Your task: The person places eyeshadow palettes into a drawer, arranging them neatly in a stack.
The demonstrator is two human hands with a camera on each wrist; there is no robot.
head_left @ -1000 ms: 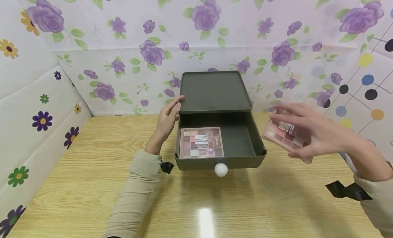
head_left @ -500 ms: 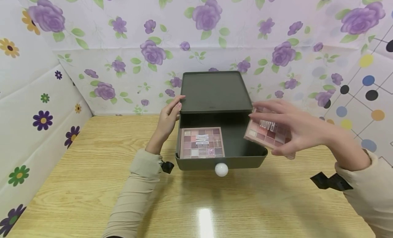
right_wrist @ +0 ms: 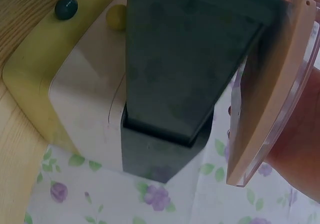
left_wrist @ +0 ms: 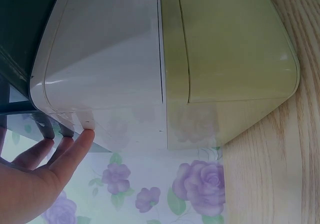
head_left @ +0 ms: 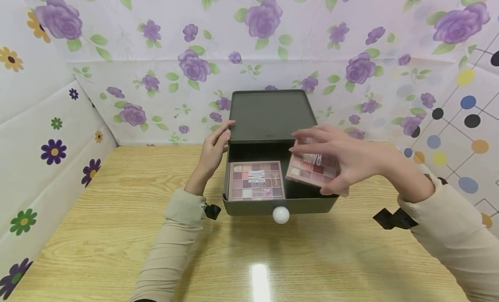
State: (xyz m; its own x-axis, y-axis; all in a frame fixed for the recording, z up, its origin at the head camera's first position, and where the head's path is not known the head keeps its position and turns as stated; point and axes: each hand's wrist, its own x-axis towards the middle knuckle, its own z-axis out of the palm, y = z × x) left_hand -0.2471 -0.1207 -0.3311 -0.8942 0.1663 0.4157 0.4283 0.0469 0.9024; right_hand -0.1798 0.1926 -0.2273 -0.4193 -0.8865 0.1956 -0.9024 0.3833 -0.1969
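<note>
A dark green drawer (head_left: pixel 249 208) with a white knob (head_left: pixel 280 215) is pulled out of the top of a storage unit (head_left: pixel 273 115). One eyeshadow palette (head_left: pixel 257 180) lies flat in its left half. Over the right half, my right hand (head_left: pixel 347 154) grips a second eyeshadow palette (head_left: pixel 306 175) by its edges, tilted, thumb at the near side and fingers at the far side. In the right wrist view this palette (right_wrist: pixel 275 104) is beside the drawer's outer wall. My left hand (head_left: pixel 210 157) touches the unit's left side with its fingertips, fingers extended.
Below the pulled-out drawer are a white tier (right_wrist: pixel 90 94) and a yellow-green tier (right_wrist: pixel 30 79), with a yellow knob (right_wrist: pixel 116 17) and a dark green knob (right_wrist: pixel 66 8). The unit stands on a wood-grain table (head_left: pixel 117 228) against a flowered backdrop (head_left: pixel 156 42).
My right hand has moved left with its palette, from beyond the drawer's right side to over its right half. The left hand and the drawer have stayed in place.
</note>
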